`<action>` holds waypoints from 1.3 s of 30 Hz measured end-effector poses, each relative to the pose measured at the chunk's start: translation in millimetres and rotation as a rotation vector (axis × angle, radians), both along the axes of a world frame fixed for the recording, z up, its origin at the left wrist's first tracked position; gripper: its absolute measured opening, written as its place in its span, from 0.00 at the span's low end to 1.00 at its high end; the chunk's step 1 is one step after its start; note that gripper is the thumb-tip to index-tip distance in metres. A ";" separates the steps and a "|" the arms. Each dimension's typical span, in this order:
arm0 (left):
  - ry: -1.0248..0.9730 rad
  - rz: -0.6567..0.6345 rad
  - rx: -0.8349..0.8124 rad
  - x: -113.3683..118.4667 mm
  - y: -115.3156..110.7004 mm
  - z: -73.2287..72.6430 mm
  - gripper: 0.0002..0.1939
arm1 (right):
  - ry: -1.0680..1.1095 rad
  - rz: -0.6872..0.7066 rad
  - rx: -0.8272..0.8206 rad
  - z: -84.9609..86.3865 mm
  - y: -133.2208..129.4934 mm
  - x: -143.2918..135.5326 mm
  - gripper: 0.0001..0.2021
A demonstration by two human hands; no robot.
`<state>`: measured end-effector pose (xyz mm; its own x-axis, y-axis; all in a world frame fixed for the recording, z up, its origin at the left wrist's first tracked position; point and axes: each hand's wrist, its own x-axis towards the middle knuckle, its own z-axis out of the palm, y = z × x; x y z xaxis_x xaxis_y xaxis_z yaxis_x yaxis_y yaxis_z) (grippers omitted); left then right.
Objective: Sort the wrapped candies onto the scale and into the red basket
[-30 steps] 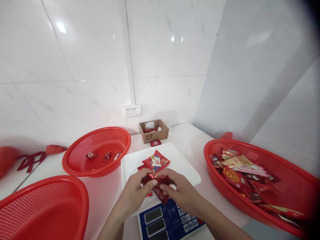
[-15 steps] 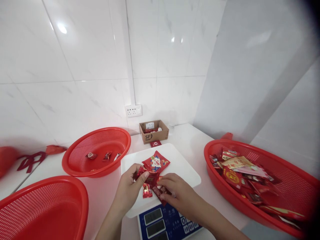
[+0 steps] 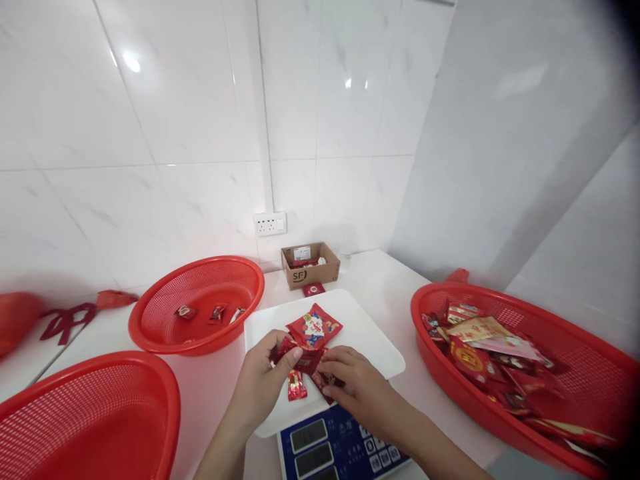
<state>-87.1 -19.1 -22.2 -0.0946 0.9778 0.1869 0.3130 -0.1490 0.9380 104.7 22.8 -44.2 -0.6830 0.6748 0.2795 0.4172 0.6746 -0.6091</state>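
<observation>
Over the white scale tray (image 3: pixel 373 333), my left hand (image 3: pixel 265 377) pinches a dark red packet (image 3: pixel 307 361) between thumb and fingers. My right hand (image 3: pixel 357 383) is at the right side of that packet, its fingers curled over another dark red patterned packet (image 3: pixel 325 385); how firmly it grips is hard to tell. Behind the hands a larger red packet with a colourful print (image 3: pixel 315 327) lies on the tray. A small shiny red and gold packet (image 3: pixel 297 387) lies just below my left fingertips.
A blue scale panel (image 3: pixel 345 443) sits in front of the tray. Red baskets stand at the back left (image 3: pixel 200 267), front left (image 3: pixel 173 400) and right (image 3: pixel 425 343), the right one holding several packets. Behind the tray are a cardboard box (image 3: pixel 315 273) and a red packet (image 3: pixel 313 289).
The whole view has shifted slightly, with things appearing a little further right and lower. Both hands remain at the packets with only small finger movements.
</observation>
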 end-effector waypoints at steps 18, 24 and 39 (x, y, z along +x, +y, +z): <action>0.155 -0.157 -0.058 3.9 -6.8 1.5 0.05 | 0.180 -0.215 -0.132 5.2 -5.1 4.0 0.11; 0.371 -0.153 -0.101 -9.1 -10.2 -1.8 0.06 | 0.360 -0.400 -0.129 14.1 15.1 15.1 0.14; 0.634 -0.197 -0.190 1.6 -5.2 -4.9 0.11 | 0.182 -0.476 -0.024 -13.6 -7.0 49.4 0.12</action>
<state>-85.4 -24.2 -27.0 0.1590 0.9868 -0.0292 0.7937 -0.1102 0.5982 154.0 15.8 -57.9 -0.2395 0.9070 0.3463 0.5604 0.4204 -0.7136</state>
